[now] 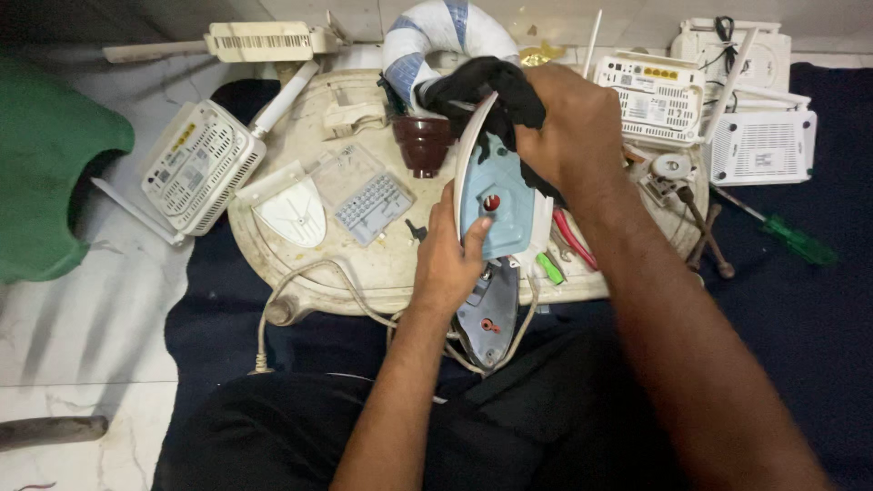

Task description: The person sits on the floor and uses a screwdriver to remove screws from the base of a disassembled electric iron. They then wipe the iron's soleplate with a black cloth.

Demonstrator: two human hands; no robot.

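Observation:
A light-blue and white clothes iron (496,195) stands on edge over a worn cream tray (382,264), its soleplate facing left. My left hand (450,255) grips the lower body of the iron, thumb on the blue shell near a red knob. My right hand (568,127) presses a black cloth (482,86) against the upper end of the iron. A second grey-blue iron part (486,314) lies below, with a pale cord (309,282) looping off the tray.
A brown cup (423,141), a white iron-shaped cover (291,211) and a clear parts box (364,193) lie on the tray. White routers (200,164) (655,95) (764,150) surround it. Red pliers (573,238), a green screwdriver (791,238) and a green object (50,164) lie around.

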